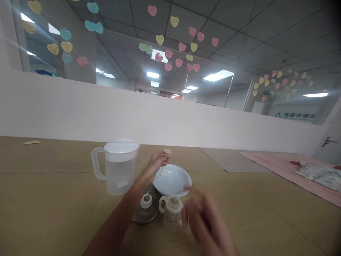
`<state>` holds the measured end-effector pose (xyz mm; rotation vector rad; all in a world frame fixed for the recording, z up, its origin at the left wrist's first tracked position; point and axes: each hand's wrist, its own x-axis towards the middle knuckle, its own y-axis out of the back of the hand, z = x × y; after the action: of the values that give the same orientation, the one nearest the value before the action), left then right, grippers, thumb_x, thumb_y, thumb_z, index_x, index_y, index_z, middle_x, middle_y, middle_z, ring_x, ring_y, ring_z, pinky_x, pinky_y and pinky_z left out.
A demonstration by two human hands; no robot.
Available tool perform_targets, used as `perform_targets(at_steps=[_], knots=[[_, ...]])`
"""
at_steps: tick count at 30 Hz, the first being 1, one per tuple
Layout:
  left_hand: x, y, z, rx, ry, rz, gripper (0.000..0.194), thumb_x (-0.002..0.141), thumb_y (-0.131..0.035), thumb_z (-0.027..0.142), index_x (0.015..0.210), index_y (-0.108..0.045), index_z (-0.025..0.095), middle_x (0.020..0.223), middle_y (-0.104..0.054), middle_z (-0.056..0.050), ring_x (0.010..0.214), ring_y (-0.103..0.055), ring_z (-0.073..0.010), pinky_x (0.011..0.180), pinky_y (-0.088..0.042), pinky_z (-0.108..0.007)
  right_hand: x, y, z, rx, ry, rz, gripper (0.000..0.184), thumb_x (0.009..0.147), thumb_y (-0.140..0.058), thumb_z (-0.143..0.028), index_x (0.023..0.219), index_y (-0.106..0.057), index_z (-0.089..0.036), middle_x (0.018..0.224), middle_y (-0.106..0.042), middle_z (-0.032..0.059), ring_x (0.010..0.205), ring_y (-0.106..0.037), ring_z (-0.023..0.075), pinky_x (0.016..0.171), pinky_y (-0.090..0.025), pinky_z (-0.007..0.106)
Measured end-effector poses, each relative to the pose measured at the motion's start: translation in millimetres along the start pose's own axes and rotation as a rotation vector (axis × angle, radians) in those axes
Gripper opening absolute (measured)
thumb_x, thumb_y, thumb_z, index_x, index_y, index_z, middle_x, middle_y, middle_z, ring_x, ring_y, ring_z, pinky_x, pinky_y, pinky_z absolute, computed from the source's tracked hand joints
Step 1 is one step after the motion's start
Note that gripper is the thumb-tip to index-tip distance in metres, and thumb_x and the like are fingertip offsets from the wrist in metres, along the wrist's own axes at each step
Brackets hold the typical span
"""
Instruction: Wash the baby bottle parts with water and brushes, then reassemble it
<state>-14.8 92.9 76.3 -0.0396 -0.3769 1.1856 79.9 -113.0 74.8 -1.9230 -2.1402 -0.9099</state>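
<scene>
My left hand [157,163] is closed over the white bowl [174,177], pinching a small translucent piece with a round, disc-like top [167,151]. A thin stem with a whitish rounded end [161,173] hangs below the fingers; its exact kind is unclear. My right hand [204,217] is smeared by motion, just right of a clear two-handled baby bottle [171,215]. That bottle stands upright, uncapped, before the bowl. To its left, a white ring-shaped bottle collar [146,201] sits on a metal tray [145,216], partly behind my left forearm.
A large translucent lidded pitcher [121,170] stands left of my left arm, its handle pointing left. On the right, a pink cloth [263,161] bears a patterned white cloth item [319,176]. A white wall [106,113] with glass above it bounds the brown tabletop [53,206].
</scene>
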Motion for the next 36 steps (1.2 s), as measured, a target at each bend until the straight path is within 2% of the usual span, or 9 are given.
perform_targets(at_steps=[3, 7, 11, 14, 17, 21, 24, 28, 36], knots=[[0, -1.3, -1, 0.026, -0.017, -0.026, 0.022, 0.069, -0.06, 0.028, 0.086, -0.058, 0.015, 0.082, -0.059, -0.004, 0.075, -0.055, -0.0136, 0.069, -0.04, -0.026, 70, 40, -13, 0.315, 0.061, 0.415, 0.023, 0.082, -0.052, -0.035, 0.101, -0.055, -0.023, 0.09, -0.064, 0.0012, 0.036, -0.035, 0.0019, 0.032, -0.03, 0.017], [-1, -4.0, -2, 0.056, -0.019, -0.008, 0.023, 0.068, -0.06, 0.031, 0.083, -0.057, 0.014, 0.083, -0.059, -0.005, 0.079, -0.055, -0.0154, 0.072, -0.04, -0.028, 134, 70, -8, 0.845, 0.153, 0.438, 0.018, 0.075, -0.051, -0.019, 0.09, -0.061, -0.02, 0.102, -0.065, 0.0033, 0.047, -0.046, 0.0029, 0.044, -0.043, 0.016], [-3, -6.8, -2, 0.059, -0.029, -0.025, 0.022, 0.071, -0.057, 0.032, 0.086, -0.055, 0.015, 0.087, -0.058, -0.005, 0.086, -0.053, -0.0165, 0.075, -0.04, -0.029, 151, 70, 33, 1.032, 0.133, 0.41, 0.035, 0.07, -0.04, -0.01, 0.095, -0.062, -0.021, 0.122, -0.056, 0.0016, 0.065, -0.058, 0.0053, 0.052, -0.048, 0.017], [-2, -7.8, -1, 0.045, -0.043, -0.024, 0.024, 0.072, -0.056, 0.033, 0.089, -0.054, 0.017, 0.091, -0.057, -0.006, 0.09, -0.051, -0.0174, 0.075, -0.041, -0.029, 153, 63, 56, 0.954, 0.073, 0.382, 0.034, 0.071, -0.047, -0.014, 0.1, -0.061, -0.022, 0.127, -0.052, 0.0025, 0.062, -0.059, 0.0056, 0.047, -0.045, 0.017], [0, -8.4, -2, 0.05, -0.044, -0.016, 0.025, 0.072, -0.057, 0.034, 0.091, -0.054, 0.017, 0.091, -0.056, -0.006, 0.09, -0.051, -0.0178, 0.075, -0.041, -0.029, 153, 58, 59, 0.701, -0.006, 0.464, 0.028, 0.075, -0.055, -0.034, 0.098, -0.061, -0.018, 0.117, -0.059, 0.0092, 0.054, -0.058, 0.0081, 0.038, -0.039, 0.018], [1, -10.2, -6, 0.105, -0.041, -0.048, 0.027, 0.072, -0.059, 0.038, 0.09, -0.055, 0.018, 0.087, -0.057, -0.004, 0.088, -0.052, -0.0174, 0.075, -0.039, -0.029, 154, 57, 56, 0.309, -0.017, 0.572, 0.038, 0.076, -0.052, -0.05, 0.084, -0.06, -0.013, 0.072, -0.066, 0.0059, 0.035, -0.045, 0.0057, 0.031, -0.028, 0.018], [0, -12.6, -8, 0.134, -0.045, -0.087, 0.029, 0.072, -0.059, 0.04, 0.09, -0.056, 0.018, 0.088, -0.057, -0.004, 0.09, -0.053, -0.0182, 0.074, -0.038, -0.028, 152, 58, 61, 0.111, -0.005, 0.443, 0.04, 0.079, -0.046, -0.052, 0.076, -0.059, -0.014, 0.05, -0.05, -0.0034, 0.03, -0.033, 0.0032, 0.03, -0.022, 0.017], [-2, -14.9, -10, 0.132, -0.018, -0.127, 0.033, 0.072, -0.059, 0.044, 0.092, -0.056, 0.019, 0.094, -0.058, -0.006, 0.095, -0.052, -0.0206, 0.075, -0.04, -0.03, 151, 60, 71, -0.065, -0.029, 0.289, 0.039, 0.081, -0.043, -0.048, 0.075, -0.061, -0.014, 0.055, -0.046, -0.0041, 0.034, -0.038, 0.0035, 0.033, -0.026, 0.017], [-4, -15.5, -10, 0.141, 0.009, -0.14, 0.033, 0.073, -0.058, 0.045, 0.094, -0.057, 0.019, 0.099, -0.057, -0.007, 0.097, -0.051, -0.0207, 0.078, -0.041, -0.031, 149, 62, 70, -0.095, -0.038, 0.245, 0.035, 0.082, -0.039, -0.04, 0.084, -0.06, -0.013, 0.061, -0.049, -0.0024, 0.039, -0.044, 0.0047, 0.034, -0.032, 0.015]])
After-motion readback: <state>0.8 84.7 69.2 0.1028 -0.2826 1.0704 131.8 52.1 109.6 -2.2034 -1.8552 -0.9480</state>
